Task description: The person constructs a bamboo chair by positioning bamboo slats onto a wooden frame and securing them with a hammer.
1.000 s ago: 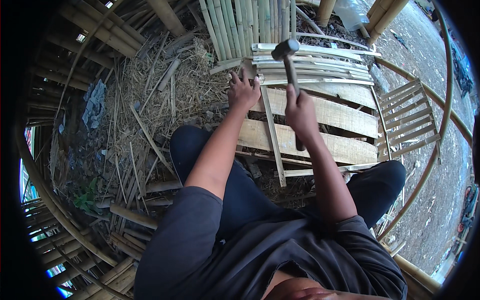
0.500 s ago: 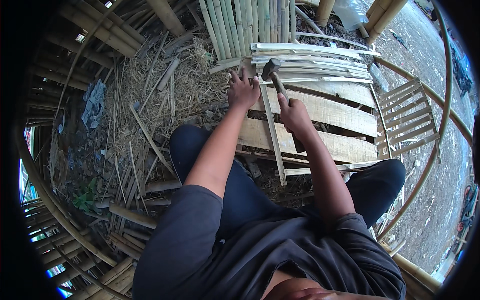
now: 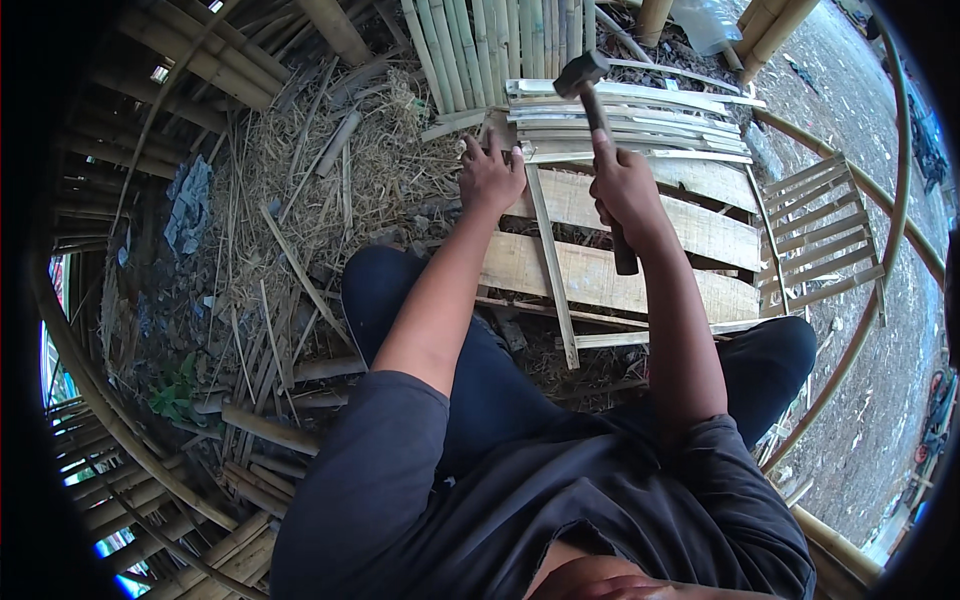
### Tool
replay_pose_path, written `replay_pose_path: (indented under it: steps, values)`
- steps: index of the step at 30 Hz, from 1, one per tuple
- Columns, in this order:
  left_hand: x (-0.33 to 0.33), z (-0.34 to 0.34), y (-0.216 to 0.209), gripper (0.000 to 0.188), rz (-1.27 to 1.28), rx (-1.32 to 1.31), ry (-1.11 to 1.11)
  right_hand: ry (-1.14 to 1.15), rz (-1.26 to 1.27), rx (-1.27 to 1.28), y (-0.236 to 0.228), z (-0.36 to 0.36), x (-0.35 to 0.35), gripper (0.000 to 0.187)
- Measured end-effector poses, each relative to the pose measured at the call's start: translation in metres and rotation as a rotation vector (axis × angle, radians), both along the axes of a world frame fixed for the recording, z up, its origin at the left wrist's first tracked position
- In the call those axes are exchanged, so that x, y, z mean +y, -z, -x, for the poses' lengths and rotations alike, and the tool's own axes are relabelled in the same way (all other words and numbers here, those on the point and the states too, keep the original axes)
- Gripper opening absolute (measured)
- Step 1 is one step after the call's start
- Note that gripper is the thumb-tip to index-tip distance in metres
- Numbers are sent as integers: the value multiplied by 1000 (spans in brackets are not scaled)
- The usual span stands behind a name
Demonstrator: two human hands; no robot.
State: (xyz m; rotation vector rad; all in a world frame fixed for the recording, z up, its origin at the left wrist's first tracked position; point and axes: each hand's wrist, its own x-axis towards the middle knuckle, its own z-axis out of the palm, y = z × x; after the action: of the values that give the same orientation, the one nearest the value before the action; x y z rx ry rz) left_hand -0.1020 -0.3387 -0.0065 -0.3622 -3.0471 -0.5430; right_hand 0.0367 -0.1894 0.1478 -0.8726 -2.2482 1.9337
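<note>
My right hand (image 3: 627, 190) is closed around the handle of a hammer (image 3: 582, 74), its dark metal head raised over the far slats. At the left end of the nearest pale bamboo slat (image 3: 630, 156), my left hand (image 3: 491, 184) grips the corner with thumb and fingers partly spread; whether a nail is there is too small to tell. That slat lies across a narrow bamboo strip (image 3: 552, 268) on the left and another strip (image 3: 768, 238) on the right. Several more bamboo slats (image 3: 625, 112) lie side by side just beyond.
Wooden planks (image 3: 640, 270) with gaps form a low platform under the slats. A finished-looking slatted bamboo panel (image 3: 815, 235) rests at the right. Upright bamboo poles (image 3: 480, 50) stand at the far side. Straw (image 3: 390, 165) and bamboo scraps (image 3: 270, 437) litter the left ground.
The hammer and my right hand have risen up and to the right, away from the slat's end. My left hand stays at the corner almost unmoved.
</note>
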Motion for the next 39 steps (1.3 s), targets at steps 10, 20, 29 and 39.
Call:
replay_pose_path:
  steps: [10, 20, 29, 39]
  values:
    - [-3, 2, 4, 71, 6, 18, 16, -125, -70, -197, 29, -2, 11, 53]
    - [-4, 0, 2, 71, 20, 49, 10, -176, 15, -205, 24, 17, 11, 53]
    - [-2, 1, -2, 72, 35, 12, -7, -349, -170, -325, -8, 40, 37, 57]
    - [0, 1, 1, 70, 47, 9, 5, -347, 30, -350, 9, 31, 39, 54]
